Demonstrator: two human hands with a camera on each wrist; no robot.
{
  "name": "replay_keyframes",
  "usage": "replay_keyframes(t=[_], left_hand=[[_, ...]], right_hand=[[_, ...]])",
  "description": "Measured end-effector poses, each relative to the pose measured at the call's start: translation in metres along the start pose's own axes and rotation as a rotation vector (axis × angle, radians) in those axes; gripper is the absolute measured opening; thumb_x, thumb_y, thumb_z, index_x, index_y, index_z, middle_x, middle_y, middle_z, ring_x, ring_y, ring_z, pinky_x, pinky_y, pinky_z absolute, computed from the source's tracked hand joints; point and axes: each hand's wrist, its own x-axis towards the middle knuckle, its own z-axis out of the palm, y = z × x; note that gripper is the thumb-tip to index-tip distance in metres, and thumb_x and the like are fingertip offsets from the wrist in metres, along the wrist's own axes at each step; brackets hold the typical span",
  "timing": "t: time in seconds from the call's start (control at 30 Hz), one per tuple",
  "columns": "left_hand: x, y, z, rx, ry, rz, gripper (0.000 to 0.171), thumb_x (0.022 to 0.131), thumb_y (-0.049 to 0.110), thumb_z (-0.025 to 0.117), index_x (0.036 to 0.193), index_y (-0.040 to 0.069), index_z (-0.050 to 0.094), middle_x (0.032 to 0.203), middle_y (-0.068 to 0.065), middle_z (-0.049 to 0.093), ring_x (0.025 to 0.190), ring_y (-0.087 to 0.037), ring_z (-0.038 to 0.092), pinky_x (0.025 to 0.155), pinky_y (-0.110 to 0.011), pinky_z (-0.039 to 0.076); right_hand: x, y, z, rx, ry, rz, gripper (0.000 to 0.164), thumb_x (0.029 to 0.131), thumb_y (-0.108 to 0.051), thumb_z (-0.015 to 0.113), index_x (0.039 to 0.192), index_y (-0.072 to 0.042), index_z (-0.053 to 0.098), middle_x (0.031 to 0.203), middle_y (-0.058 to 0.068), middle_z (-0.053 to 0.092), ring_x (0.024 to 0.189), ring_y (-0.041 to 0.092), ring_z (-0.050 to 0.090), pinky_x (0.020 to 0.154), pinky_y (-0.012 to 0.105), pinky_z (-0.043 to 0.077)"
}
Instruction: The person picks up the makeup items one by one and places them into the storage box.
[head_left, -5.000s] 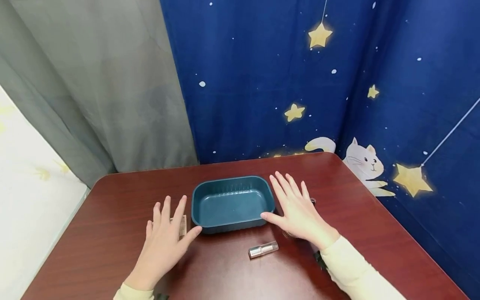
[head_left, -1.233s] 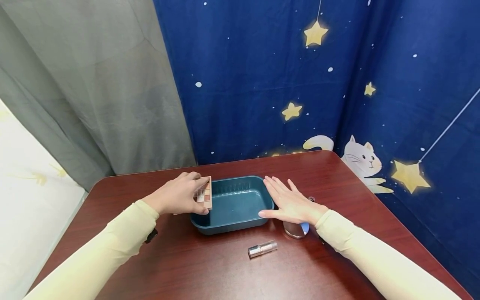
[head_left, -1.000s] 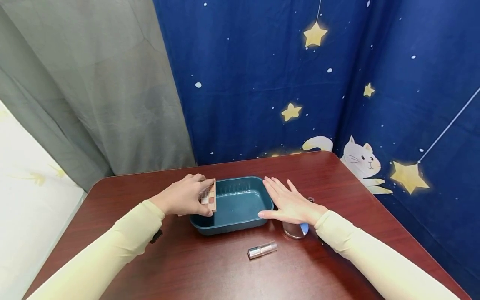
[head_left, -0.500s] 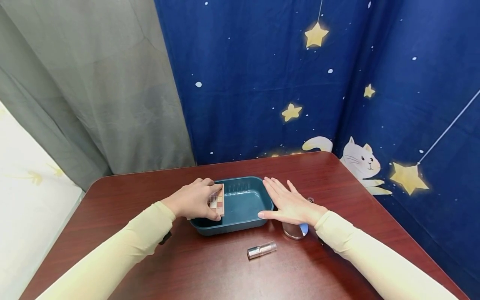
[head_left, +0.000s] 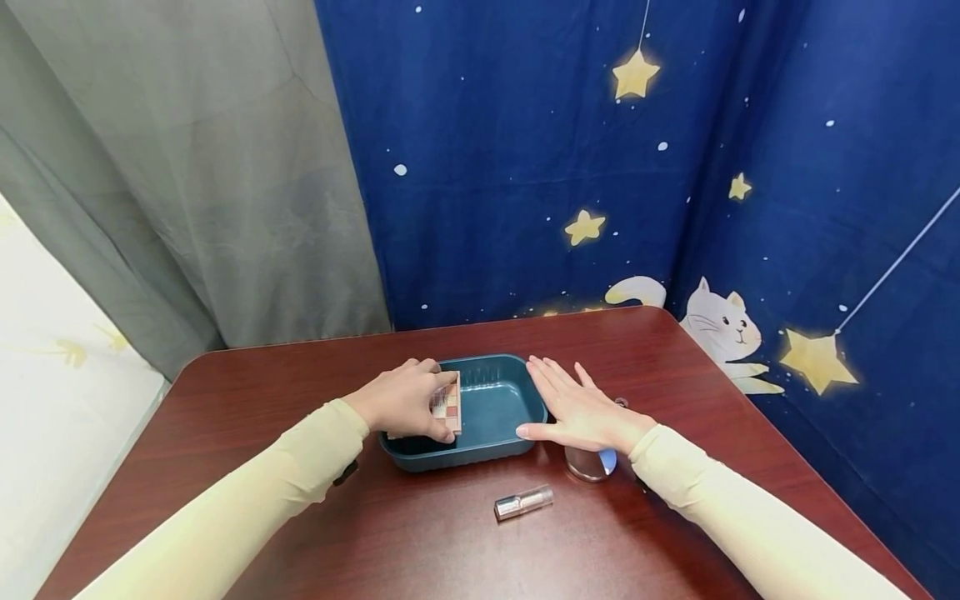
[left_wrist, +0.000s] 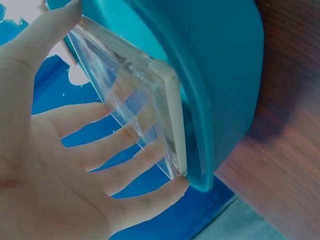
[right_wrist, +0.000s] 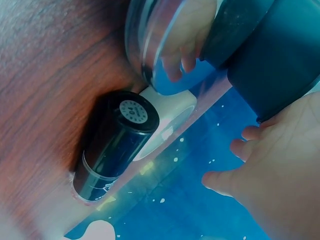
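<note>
My left hand (head_left: 405, 402) holds an eyeshadow palette (head_left: 448, 404) with a clear lid at the left end of a dark teal basin (head_left: 498, 412). Thumb and spread fingers grip opposite edges of the palette (left_wrist: 172, 120) in the left wrist view; it leans there, low inside the rim. My right hand (head_left: 577, 412), fingers straight, rests at the basin's right rim. Below that wrist, partly hidden by it, is a round mirror (head_left: 587, 464). In front of the basin a silver lipstick tube (head_left: 523, 503) with a clear end lies on the table.
The right wrist view shows a black cosmetic tube (right_wrist: 120, 142) lying by a white rounded item (right_wrist: 175, 112) and the mirror (right_wrist: 182, 47). The reddish-brown table (head_left: 285, 367) ends at the back near grey and blue star-patterned curtains (head_left: 525, 167).
My left hand has taken the palette from the table left of the basin and carried it right, over the rim and down inside. My right hand has shifted slightly; the lipstick tube stays put.
</note>
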Motion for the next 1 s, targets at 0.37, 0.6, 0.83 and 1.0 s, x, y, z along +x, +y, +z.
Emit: replay_keyframes(t=[0.37, 0.6, 0.83, 1.0], left_hand=[[0.01, 0.004, 0.022, 0.035, -0.009, 0.018, 0.089, 0.076, 0.057, 0.08, 0.148, 0.012, 0.052, 0.129, -0.008, 0.058, 0.101, -0.02, 0.052, 0.082, -0.04, 0.052], [0.011, 0.001, 0.032, 0.062, 0.008, 0.003, 0.086, 0.077, 0.056, 0.081, 0.146, 0.012, 0.055, 0.129, -0.009, 0.058, 0.106, -0.024, 0.053, 0.082, -0.043, 0.053], [0.014, -0.004, 0.04, 0.065, 0.002, -0.009, 0.085, 0.077, 0.055, 0.082, 0.145, 0.012, 0.056, 0.131, -0.011, 0.058, 0.11, -0.027, 0.054, 0.083, -0.048, 0.053], [0.014, -0.005, 0.044, 0.07, -0.018, -0.011, 0.083, 0.08, 0.053, 0.081, 0.146, 0.012, 0.055, 0.134, -0.012, 0.057, 0.114, -0.029, 0.055, 0.087, -0.054, 0.052]], right_hand=[[-0.001, -0.001, 0.0, 0.016, -0.013, 0.01, 0.112, 0.084, -0.089, 0.033, 0.163, -0.012, 0.01, 0.168, 0.003, 0.01, 0.154, 0.027, 0.009, 0.118, 0.062, 0.003], [0.0, -0.001, -0.001, 0.014, -0.02, 0.014, 0.112, 0.084, -0.089, 0.033, 0.163, -0.013, 0.009, 0.169, 0.002, 0.008, 0.154, 0.025, 0.007, 0.118, 0.061, 0.003], [0.0, 0.0, -0.001, 0.015, -0.021, 0.01, 0.112, 0.084, -0.089, 0.033, 0.163, -0.013, 0.009, 0.169, 0.002, 0.008, 0.154, 0.024, 0.006, 0.118, 0.06, 0.003], [0.0, 0.0, -0.001, 0.02, -0.022, 0.01, 0.112, 0.085, -0.089, 0.033, 0.163, -0.012, 0.01, 0.169, 0.002, 0.008, 0.154, 0.025, 0.007, 0.118, 0.061, 0.002]])
